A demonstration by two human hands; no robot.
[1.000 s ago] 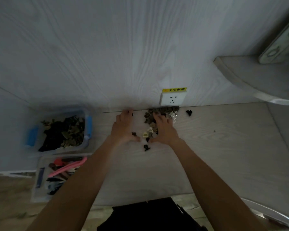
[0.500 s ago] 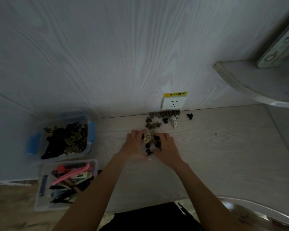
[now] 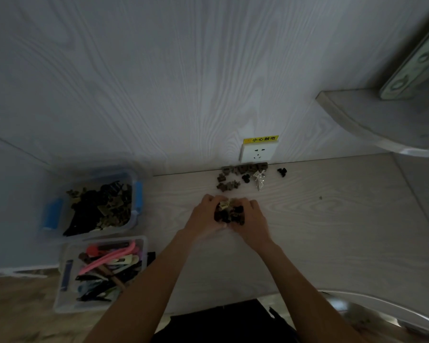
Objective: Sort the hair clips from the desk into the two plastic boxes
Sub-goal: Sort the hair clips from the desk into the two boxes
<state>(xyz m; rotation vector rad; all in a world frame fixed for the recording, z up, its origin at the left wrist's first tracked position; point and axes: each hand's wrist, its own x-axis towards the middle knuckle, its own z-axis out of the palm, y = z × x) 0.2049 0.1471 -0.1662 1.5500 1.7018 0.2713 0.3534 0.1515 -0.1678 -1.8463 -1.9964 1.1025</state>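
My left hand and my right hand are cupped together on the desk around a heap of small dark and brown hair clips. More small clips lie against the wall under the socket, with a black one off to the right. Left of the desk stand two plastic boxes: the far box, with blue latches, holds small dark and olive clips; the near box holds long pink, black and pale clips.
A white wall socket with a yellow label sits just above the desk's back edge. A curved shelf juts from the wall at the upper right. The desk's front edge curves away at the lower right.
Both hands have drawn back from the pile by the wall toward me, raking a bunch of small clips along and closing together around them.
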